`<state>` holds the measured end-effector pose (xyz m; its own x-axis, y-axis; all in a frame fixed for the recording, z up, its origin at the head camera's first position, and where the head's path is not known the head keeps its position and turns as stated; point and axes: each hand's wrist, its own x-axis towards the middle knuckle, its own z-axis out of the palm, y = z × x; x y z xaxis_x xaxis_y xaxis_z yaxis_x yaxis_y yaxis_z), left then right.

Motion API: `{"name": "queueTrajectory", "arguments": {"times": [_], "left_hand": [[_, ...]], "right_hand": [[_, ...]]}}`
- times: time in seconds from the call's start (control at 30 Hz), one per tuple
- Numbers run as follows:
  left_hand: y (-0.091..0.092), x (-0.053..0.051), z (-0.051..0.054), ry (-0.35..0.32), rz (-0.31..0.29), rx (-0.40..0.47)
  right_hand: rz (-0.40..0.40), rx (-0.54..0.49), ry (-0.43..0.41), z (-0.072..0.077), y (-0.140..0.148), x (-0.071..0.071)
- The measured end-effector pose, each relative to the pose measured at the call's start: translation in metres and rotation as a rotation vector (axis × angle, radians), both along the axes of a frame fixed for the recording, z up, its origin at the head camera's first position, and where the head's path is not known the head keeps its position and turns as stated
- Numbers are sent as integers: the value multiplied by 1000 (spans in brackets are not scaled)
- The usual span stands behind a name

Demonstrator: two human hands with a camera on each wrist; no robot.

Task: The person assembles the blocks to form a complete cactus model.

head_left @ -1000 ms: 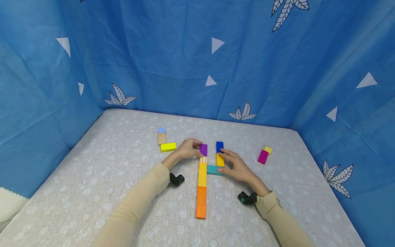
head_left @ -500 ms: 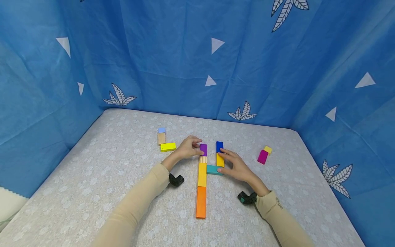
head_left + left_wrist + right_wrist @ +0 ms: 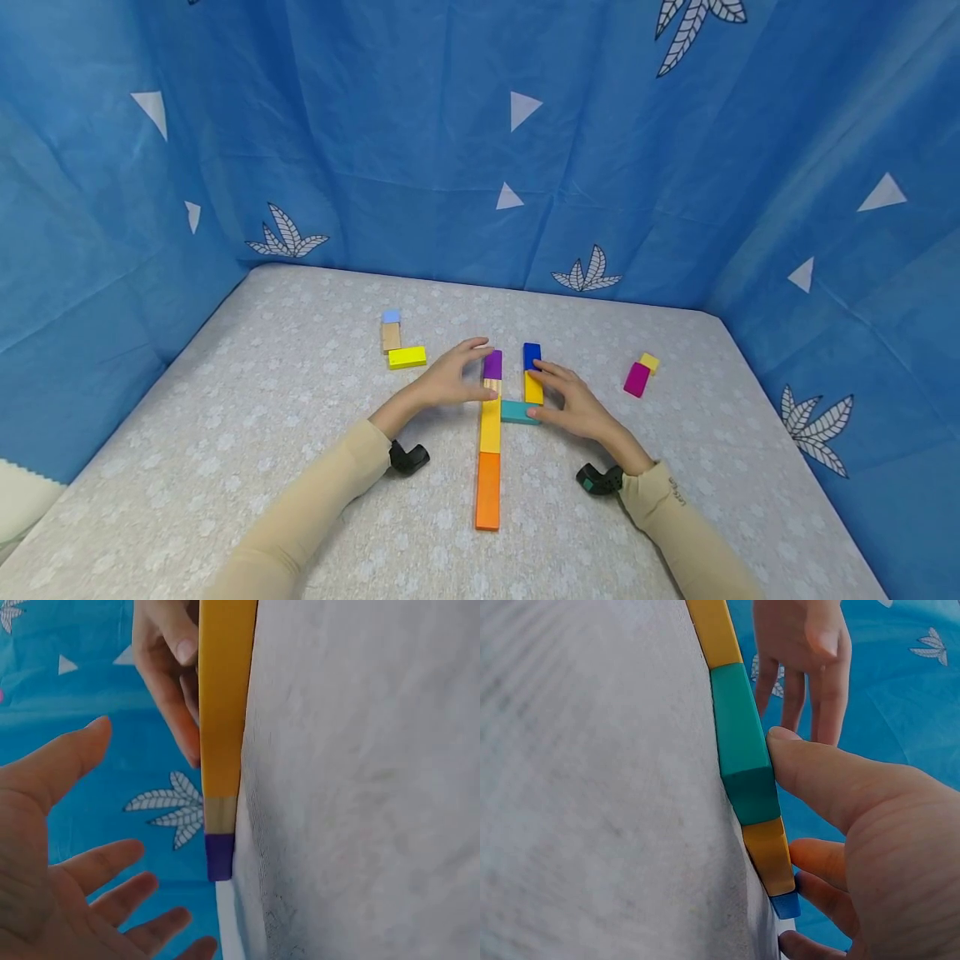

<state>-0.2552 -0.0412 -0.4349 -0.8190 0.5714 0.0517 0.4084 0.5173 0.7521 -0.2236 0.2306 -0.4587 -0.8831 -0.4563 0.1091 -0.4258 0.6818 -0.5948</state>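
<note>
A straight column of toy blocks runs up the middle of the head view: orange [image 3: 487, 492], long yellow [image 3: 490, 429], a small natural-wood block [image 3: 492, 385] and purple [image 3: 492, 362]. Off its right side lies a teal block [image 3: 513, 412], with a short yellow block [image 3: 533, 390] and a blue block [image 3: 532, 353] extending away from it. My left hand [image 3: 447, 379] hovers over the upper column, fingers spread and holding nothing; the left wrist view shows it apart from the blocks. My right hand [image 3: 577, 404] rests its thumb on the teal block, its fingers at the yellow and blue ones.
Left of the column lie a bright yellow block [image 3: 407, 357], a wooden block [image 3: 391, 337] and a light-blue piece [image 3: 391, 316]. Farther right sit a magenta block [image 3: 637, 379] and a pale-yellow one [image 3: 649, 362]. A blue curtain [image 3: 450, 167] hangs behind the table.
My left hand has let go of the purple block, drawn back toward me and spread its fingers. The right hand and the blocks stay essentially where they were.
</note>
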Motion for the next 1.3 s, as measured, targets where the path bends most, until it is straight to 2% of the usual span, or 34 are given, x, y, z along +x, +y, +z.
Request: {"name": "queueTrajectory", "arguments": {"times": [0.23, 0.37, 0.57, 1.1, 1.3], "left_hand": [[-2, 19, -2, 101, -105, -177], [-4, 27, -4, 105, -139, -229], [-7, 31, -7, 86, -166, -230], [-10, 32, -14, 97, -184, -239], [-10, 31, -16, 104, -188, -227]], "right_hand": [[-3, -6, 2, 1, 0, 1], [3, -4, 1, 1, 0, 1], [5, -11, 1, 0, 1, 1], [-1, -2, 12, -1, 0, 1], [-13, -94, -2, 3, 4, -1]]}}
